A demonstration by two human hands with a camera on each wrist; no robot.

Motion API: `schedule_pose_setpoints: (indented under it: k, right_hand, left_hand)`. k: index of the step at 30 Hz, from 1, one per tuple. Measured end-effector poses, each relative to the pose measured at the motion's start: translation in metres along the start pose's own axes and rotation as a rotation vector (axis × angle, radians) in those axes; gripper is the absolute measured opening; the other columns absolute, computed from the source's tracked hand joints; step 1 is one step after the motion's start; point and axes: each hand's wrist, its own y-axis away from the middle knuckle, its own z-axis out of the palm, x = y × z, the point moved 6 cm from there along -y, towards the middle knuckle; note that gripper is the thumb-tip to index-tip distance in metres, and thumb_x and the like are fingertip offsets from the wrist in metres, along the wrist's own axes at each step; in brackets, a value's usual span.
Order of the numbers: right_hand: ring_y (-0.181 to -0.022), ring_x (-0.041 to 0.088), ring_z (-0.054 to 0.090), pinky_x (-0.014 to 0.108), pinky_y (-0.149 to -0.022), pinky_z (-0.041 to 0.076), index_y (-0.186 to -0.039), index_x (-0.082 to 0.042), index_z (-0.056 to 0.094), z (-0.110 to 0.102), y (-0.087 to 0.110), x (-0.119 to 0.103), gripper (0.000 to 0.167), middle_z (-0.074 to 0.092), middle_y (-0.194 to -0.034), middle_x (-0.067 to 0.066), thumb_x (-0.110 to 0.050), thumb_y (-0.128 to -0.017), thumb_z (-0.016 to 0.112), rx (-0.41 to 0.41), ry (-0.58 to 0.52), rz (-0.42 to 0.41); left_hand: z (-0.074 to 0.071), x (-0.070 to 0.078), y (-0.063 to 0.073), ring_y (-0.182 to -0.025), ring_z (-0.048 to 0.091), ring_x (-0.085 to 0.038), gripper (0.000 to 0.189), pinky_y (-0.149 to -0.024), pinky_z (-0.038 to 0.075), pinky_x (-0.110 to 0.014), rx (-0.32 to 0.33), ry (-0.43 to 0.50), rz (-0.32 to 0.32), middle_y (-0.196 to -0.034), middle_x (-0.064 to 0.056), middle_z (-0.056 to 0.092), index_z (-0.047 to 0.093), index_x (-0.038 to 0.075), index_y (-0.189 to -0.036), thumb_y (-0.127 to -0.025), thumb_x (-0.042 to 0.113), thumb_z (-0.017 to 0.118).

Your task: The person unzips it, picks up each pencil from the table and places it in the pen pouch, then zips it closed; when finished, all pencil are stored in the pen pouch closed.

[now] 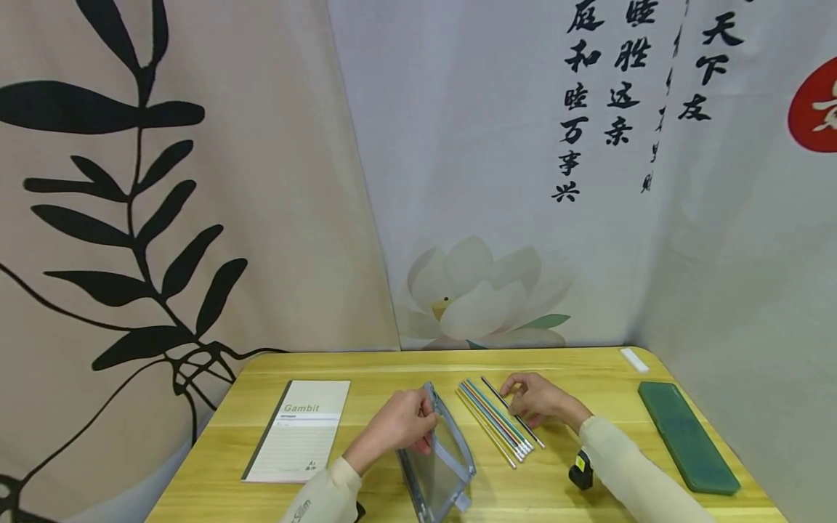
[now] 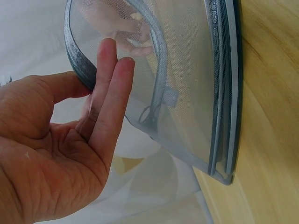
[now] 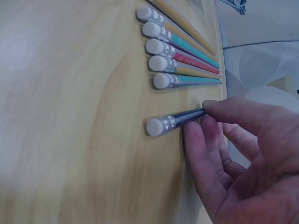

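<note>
L. grip [image 1: 407, 421]: closed at thumb, pinching grey-blue trim of mesh pouch [image 1: 441, 465]; two fingers extended, approx. straight, alongside mesh. Pouch loc.: front ctr. of surface [image 1: 392, 367], upper edge held up, zip side low per L. wrist view. Near end runs to btm. of head view.

R. grip [image 1: 532, 398]: closed to a narrow pinch, thumb + fingers on dark blue pencil [image 3: 184, 116]. Pencil loc.: R. of pencil row, approx. parallel, white eraser end twd. person. Contact w/ surface under pencil: cannot tell.

Pencil row [image 1: 497, 416]: betw. pouch and R. grip, side by side, eraser ends twd. person; colours noted incl. teal, red, gold. One gold pencil sits at L. edge of row.

Other items: notebook [image 1: 301, 443] marked "Gambit", flat, L. side, dark spine on its L. edge. Dark green case [image 1: 688, 438], flat, R. side, nr. edge. Small white block [image 1: 633, 360], far R. corner. Backdrop [image 1: 275, 181] behind surface: printed dk. plant L., pale flower ctr., vert. char. text R.
</note>
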Motion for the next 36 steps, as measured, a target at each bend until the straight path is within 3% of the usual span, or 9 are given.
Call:
schedule_pose_setpoints:
  k: [7,12,22,30,36]
  right_hand:
    - [-0.071,0.020,0.059,0.031,-0.048,0.054,-0.125,-0.003,0.062,0.003,0.004,-0.004,0.041,0.062,-0.088,0.010,0.005,-0.087,0.074,0.016,0.054,0.006]
    - [-0.064,0.019,0.056,0.029,-0.044,0.051,-0.125,-0.009,0.063,0.005,0.005,-0.008,0.047,0.062,-0.086,0.010,0.010,-0.083,0.074,0.043,0.122,0.020]
    - [-0.066,0.022,0.060,0.035,-0.047,0.059,-0.123,-0.013,0.068,0.003,0.008,-0.011,0.050,0.063,-0.088,0.009,0.010,-0.080,0.080,0.098,0.197,0.038]
    - [-0.069,0.020,0.060,0.033,-0.046,0.056,-0.123,-0.015,0.070,0.002,0.006,-0.010,0.047,0.066,-0.087,0.009,0.008,-0.082,0.074,0.108,0.171,0.064]
    - [-0.066,0.018,0.056,0.030,-0.045,0.053,-0.127,-0.014,0.068,0.000,0.003,-0.008,0.049,0.064,-0.083,0.008,0.006,-0.082,0.070,0.073,0.078,0.065]
  left_hand:
    - [0.002,-0.002,-0.001,-0.054,0.073,-0.021,0.018,-0.060,0.067,-0.051,-0.012,-0.009,0.001,-0.064,-0.004,0.070,0.061,0.008,-0.085,-0.103,0.009,0.062]
    - [0.003,-0.003,-0.002,-0.053,0.073,-0.020,0.018,-0.059,0.066,-0.051,-0.013,-0.012,0.001,-0.064,-0.003,0.070,0.061,0.009,-0.085,-0.102,0.008,0.063]
    - [0.005,-0.001,-0.002,-0.053,0.073,-0.022,0.019,-0.059,0.066,-0.051,-0.011,-0.010,0.011,-0.064,-0.004,0.070,0.062,0.009,-0.084,-0.103,0.008,0.063]
    - [0.004,-0.002,-0.001,-0.053,0.074,-0.023,0.018,-0.059,0.066,-0.051,-0.011,0.006,0.005,-0.065,-0.005,0.070,0.061,0.008,-0.084,-0.102,0.008,0.062]
    - [-0.001,-0.002,0.000,-0.052,0.073,-0.020,0.017,-0.058,0.066,-0.049,-0.008,0.016,0.002,-0.066,-0.007,0.071,0.061,0.007,-0.086,-0.102,0.009,0.064]
